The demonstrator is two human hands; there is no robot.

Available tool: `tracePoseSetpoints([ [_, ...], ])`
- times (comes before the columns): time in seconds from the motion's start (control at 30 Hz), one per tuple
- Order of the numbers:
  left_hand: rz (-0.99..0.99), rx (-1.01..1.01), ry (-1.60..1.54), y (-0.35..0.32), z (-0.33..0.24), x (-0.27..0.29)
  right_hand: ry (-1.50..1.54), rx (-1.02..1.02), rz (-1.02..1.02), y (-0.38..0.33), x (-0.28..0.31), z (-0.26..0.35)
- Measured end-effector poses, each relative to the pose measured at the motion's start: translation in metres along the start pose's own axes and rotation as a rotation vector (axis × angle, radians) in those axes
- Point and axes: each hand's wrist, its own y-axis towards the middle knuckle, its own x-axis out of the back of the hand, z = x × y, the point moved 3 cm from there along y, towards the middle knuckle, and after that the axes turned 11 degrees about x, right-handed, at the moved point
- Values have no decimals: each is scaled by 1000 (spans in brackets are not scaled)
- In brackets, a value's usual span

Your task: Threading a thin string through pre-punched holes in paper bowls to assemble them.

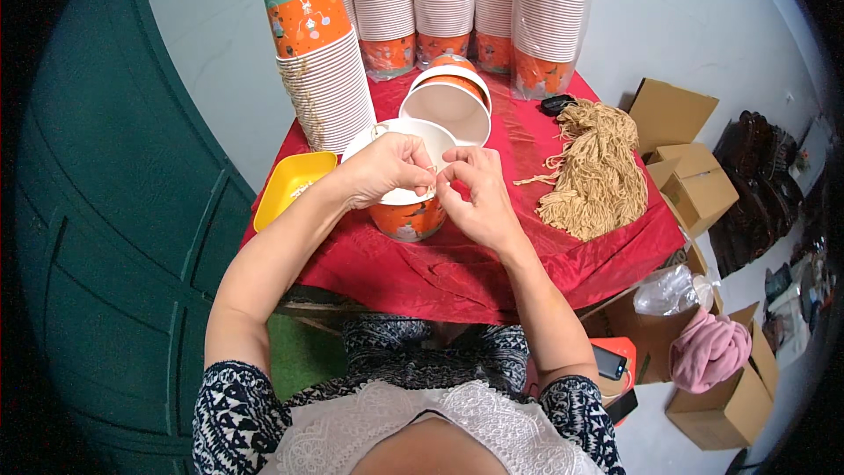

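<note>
An orange paper bucket (408, 221) with a white inside stands upright in front of me on the table. Over its near rim my left hand (392, 172) pinches a thin tan cord (432, 178) between thumb and fingers. My right hand (478, 197) is closed in a pinch close beside it, apparently on the same cord, though the fingers partly hide it. A bit of cord also shows at the bucket's far left rim. Behind this bucket, nested buckets (450, 111) lie on their side, mouths toward me. A heap of tan cords (598, 174) lies to the right.
A yellow tray (272, 190) with small white pieces sits at left, before a tall bucket stack (323, 92). Plastic-wrapped stacks (547, 18) line the back. A red cloth (440, 277) covers the table. Cardboard boxes (694, 185) and a pink cloth (709, 350) are at right.
</note>
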Motion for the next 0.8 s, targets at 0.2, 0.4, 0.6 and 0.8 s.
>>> tracePoseSetpoints([
  [0.2, -37, -5, 6, -1, 2, -1, -29, -12, -8, -1, -1, 6],
  [0.4, -102, -37, 53, -1, 1, -1, -32, -28, -74, 0, -4, 12],
  [0.6, -138, -39, 86, 0, 0, -3, -78, -9, -80, 1, -6, 16],
  [0.8, -147, -44, 79, -2, -3, -6, -118, 3, -94, 4, -9, 17],
])
